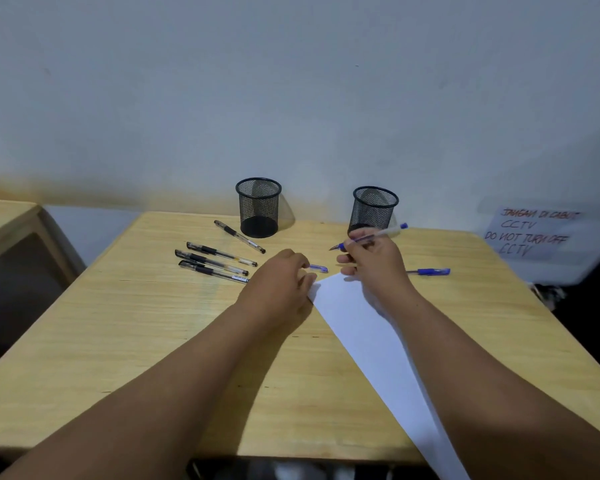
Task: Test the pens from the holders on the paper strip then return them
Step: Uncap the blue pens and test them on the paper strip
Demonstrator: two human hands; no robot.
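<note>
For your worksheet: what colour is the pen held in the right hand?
Blue pen, clear barrel; head view.

The left hand (284, 277) covers the strip's (368, 327) far left corner and most of a blue cap (318, 268); its fingertips cannot be seen. The right forearm crosses the strip, which runs off the frame's bottom edge. The right hand (374, 258) hides the right holder's (374, 207) base. The sign (530, 233) at right is blurred

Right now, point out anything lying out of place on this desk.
Both black mesh holders look empty; four black pens lie loose on the wooden desk, with a blue pen and a loose blue cap.
</note>
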